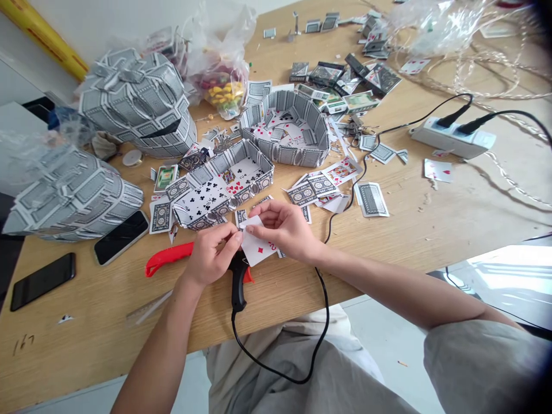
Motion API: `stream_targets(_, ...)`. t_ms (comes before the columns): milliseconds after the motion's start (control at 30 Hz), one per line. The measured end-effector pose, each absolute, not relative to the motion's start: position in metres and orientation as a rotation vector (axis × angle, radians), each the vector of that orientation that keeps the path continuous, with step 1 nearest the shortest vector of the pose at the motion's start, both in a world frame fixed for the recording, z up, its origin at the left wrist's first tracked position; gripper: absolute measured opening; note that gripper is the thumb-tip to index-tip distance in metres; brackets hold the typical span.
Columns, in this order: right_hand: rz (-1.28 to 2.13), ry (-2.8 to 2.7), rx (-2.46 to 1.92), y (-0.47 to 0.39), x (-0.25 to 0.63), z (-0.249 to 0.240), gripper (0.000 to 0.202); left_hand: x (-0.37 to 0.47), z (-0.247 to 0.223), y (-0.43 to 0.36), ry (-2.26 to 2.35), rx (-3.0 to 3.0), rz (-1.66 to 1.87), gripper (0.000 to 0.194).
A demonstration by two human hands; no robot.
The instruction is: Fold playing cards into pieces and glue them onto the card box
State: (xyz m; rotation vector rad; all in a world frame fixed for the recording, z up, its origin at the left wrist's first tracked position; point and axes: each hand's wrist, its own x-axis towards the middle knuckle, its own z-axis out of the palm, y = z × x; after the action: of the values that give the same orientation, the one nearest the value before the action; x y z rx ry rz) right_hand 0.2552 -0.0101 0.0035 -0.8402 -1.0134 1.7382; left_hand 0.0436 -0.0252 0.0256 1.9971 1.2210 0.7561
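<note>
A white playing card [255, 250] with red diamonds is held up between my two hands over the table's front edge. My left hand [215, 250] pinches its left corner with thumb and forefinger. On the upper right, my right hand [287, 227] grips the same card, thumb on its face and fingers behind. Right below lies a black glue gun [238, 284] with a red trigger, partly covered by the card and hand. A red handle [170, 257] sticks out left of my left hand. Just beyond is a long open box made of cards [202, 201].
A heart-shaped card box [284, 156] stands farther back, near loose cards [317, 188]. Large card-built boxes [133, 103] and two phones [43, 281] [122, 237] are at the left. The black cord [326, 299] runs toward a white power strip [452, 138] at right.
</note>
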Motion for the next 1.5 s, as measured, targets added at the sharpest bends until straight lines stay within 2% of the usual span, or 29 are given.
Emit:
stream_targets(233, 1.729, -1.079, -0.828, -0.013, 0.254, 0.003, 0.046, 0.046, 0.027, -0.028, 1.269, 2.124, 0.844, 0.026)
stream_targets(767, 1.759, -1.074, -0.82, -0.015, 0.253, 0.006, 0.044, 0.045, 0.026, -0.026, 1.205, 2.095, 0.881, 0.029)
stream_targets(1267, 1.95, -1.021, -0.8, -0.012, 0.255, 0.005, 0.055, 0.038, 0.026, -0.024, 1.096, 1.844, 0.82, 0.031)
stream_targets(1500, 1.955, -1.029, -0.84, -0.013, 0.255, 0.004, 0.054, 0.036, 0.022, -0.023, 1.071, 1.723, 0.803, 0.031)
